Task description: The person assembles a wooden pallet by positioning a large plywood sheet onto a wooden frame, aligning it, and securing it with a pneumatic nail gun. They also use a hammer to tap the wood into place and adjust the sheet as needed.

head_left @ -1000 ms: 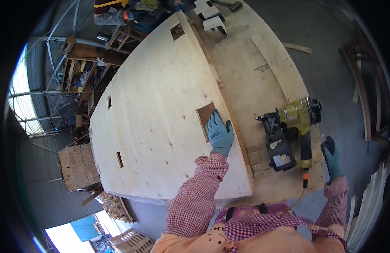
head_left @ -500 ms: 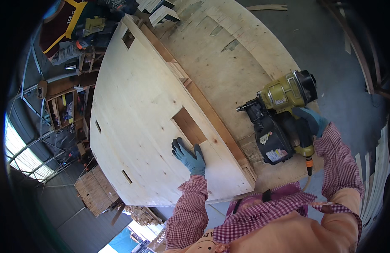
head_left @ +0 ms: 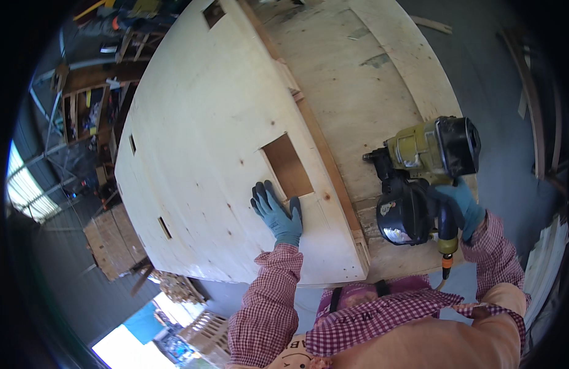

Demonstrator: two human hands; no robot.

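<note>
My left hand (head_left: 278, 216), in a blue glove with dark fingertips, lies flat with fingers spread on a pale plywood panel (head_left: 204, 166). Its fingertips are beside a rectangular cutout (head_left: 288, 166) in the panel. At the right, my gloved right hand (head_left: 466, 208) is wrapped round the handle of a yellow-green and black coil nail gun (head_left: 415, 147). The nail gun is held above the plywood surface beside the panel, its nose pointing left. An air hose with an orange fitting (head_left: 447, 262) joins the handle's lower end.
The panel's raised wooden edge (head_left: 326, 161) borders a lower plywood surface (head_left: 334, 74). Wooden shelving (head_left: 87, 114) with items stands at the left. Cardboard-coloured boxes (head_left: 114, 241) are beyond the panel's left edge. Curved wood strips (head_left: 523, 104) and pale strips (head_left: 546, 264) lie at the right.
The view has shifted, and a person at the upper left is now mostly cut off. The nail gun has turned a little in my right hand. My left hand stays beside the cutout.
</note>
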